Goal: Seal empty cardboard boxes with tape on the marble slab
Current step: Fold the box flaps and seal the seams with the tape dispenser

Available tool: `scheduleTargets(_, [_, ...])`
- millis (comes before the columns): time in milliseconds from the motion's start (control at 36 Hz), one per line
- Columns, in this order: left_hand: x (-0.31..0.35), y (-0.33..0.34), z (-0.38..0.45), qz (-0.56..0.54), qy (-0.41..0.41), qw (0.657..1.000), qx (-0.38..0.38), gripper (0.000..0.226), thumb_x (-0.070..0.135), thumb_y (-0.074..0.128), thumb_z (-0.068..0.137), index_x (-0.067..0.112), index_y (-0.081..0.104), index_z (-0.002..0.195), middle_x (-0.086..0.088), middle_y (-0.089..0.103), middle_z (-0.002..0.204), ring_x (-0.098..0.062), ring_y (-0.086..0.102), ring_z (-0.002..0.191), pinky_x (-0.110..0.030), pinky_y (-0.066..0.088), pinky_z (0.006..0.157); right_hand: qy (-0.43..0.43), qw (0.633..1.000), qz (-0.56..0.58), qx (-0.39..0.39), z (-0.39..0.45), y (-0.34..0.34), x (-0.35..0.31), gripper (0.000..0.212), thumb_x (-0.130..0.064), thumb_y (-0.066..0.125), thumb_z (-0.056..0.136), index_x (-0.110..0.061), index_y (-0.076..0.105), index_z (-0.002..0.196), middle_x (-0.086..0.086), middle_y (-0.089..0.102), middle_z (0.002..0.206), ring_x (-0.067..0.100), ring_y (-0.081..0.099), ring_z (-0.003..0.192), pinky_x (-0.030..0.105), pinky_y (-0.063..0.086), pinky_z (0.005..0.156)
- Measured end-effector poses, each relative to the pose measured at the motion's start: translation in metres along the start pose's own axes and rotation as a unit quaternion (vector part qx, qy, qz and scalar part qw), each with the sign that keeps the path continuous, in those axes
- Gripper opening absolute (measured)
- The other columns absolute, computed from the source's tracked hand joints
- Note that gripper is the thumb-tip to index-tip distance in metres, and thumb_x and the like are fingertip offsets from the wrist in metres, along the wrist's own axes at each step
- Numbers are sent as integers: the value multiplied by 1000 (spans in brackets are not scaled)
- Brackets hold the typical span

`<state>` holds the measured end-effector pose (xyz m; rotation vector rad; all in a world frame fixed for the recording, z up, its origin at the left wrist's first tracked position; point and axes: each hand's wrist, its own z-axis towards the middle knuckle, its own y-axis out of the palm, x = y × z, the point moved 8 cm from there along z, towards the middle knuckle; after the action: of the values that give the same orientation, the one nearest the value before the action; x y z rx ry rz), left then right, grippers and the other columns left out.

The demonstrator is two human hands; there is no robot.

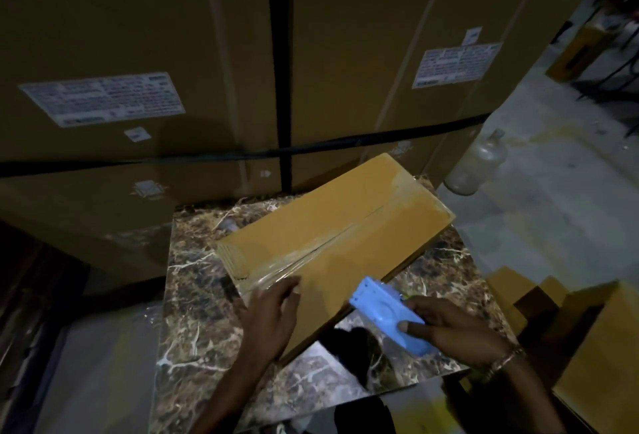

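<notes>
The left hand [273, 309] is pressing its straight fingers [288, 286] on the taped cardboard box [332, 243] lying beneath them, while the right hand [446, 326] fingers are gripping a blue tape dispenser [383, 312] just beside the box.

The scene is viewed from one head-worn, wide-angle camera, aimed forward and down, close over the desk [193, 312].

My left hand [273, 312] lies flat, fingers straight and spread, palm down, forearm angling in from lower left. My right hand [449, 326] has fingers and thumb curled in a grip, wrist bent inward, forearm coming in from lower right.
</notes>
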<state>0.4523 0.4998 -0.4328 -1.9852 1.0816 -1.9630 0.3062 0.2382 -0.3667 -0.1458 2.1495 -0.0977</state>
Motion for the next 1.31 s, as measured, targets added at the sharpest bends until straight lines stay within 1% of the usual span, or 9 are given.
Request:
scheduleTargets(139, [47, -2, -14, -385, -151, 902, -124, 50, 51, 56, 100, 11, 79, 117, -11, 79, 115, -30, 74, 113, -39, 52, 103, -23, 992, -31, -121, 33, 44, -37, 14, -20, 63, 104, -9, 68, 110, -9, 72, 104, 13, 69, 100, 27, 50, 85])
scheduleTargets(278, [33, -36, -13, -412, -210, 884, -68, 49, 54, 60, 98, 13, 83, 112, -11, 79, 117, -31, 73, 113, -44, 51, 103, -66, 985, -62, -147, 69, 67, -61, 18, -21, 66, 102, -9, 69, 114, -4, 73, 115, 15, 69, 110, 25, 49, 86])
scheduleTargets(417, [22, -53, -9, -412, -238, 879, -27, 27, 19, 68, 99, 1, 79, 115, -16, 78, 110, -21, 74, 92, -24, 55, 74, -93, 975, -80, -186, 95, 78, -77, 28, -27, 67, 101, -5, 68, 118, 7, 71, 121, 19, 68, 112, 28, 50, 89])
scheduleTargets(611, [5, -66, -6, -426, -272, 863, 16, 23, 10, 71, 97, 12, 78, 119, -8, 79, 115, -18, 75, 100, -27, 57, 84, -69, 965, -79, -239, 118, 90, -78, 39, -36, 70, 95, -5, 67, 118, 15, 69, 122, 31, 69, 107, 46, 54, 89])
scheduleTargets(778, [-17, -71, -5, -410, -277, 868, 33, 24, 8, 70, 97, 10, 78, 120, -11, 79, 115, -21, 77, 101, -28, 60, 84, -3, 962, -55, -269, 131, 109, -69, 63, -52, 75, 83, -2, 64, 119, 10, 70, 106, 24, 67, 91, 36, 47, 78])
scheduleTargets(889, [-38, -84, 9, -402, -277, 872, 40, 23, 0, 68, 96, 5, 78, 116, -16, 79, 112, -25, 78, 96, -32, 64, 81, 4, 968, -19, -250, 135, 126, -69, 67, -63, 84, 72, -9, 69, 108, 5, 71, 104, 22, 66, 92, 32, 46, 81])
scheduleTargets(1028, [-59, -102, 44, -373, -265, 889, 15, 30, -4, 67, 94, 7, 76, 120, -18, 78, 116, -29, 75, 104, -32, 62, 84, 16, 981, 96, -167, 145, 150, -67, 28, -20, 65, 99, -8, 71, 124, 15, 74, 121, 32, 72, 106, 37, 54, 86])
scheduleTargets(1139, [-73, -115, 75, -325, -269, 907, -5, 30, -9, 68, 91, 6, 76, 115, -22, 76, 115, -30, 74, 97, -43, 62, 89, 13, 990, 102, -95, 153, 165, -69, 20, -24, 70, 97, -10, 80, 107, 14, 77, 110, 32, 74, 99, 41, 55, 86])
scheduleTargets(1306, [-81, -138, 103, -275, -245, 930, -16, 43, -13, 78, 83, 4, 67, 121, -24, 78, 97, -32, 76, 85, -48, 64, 82, 15, 996, 77, -36, 162, 189, -84, 75, -68, 84, 66, 1, 72, 95, 16, 75, 95, 32, 71, 92, 33, 48, 76])
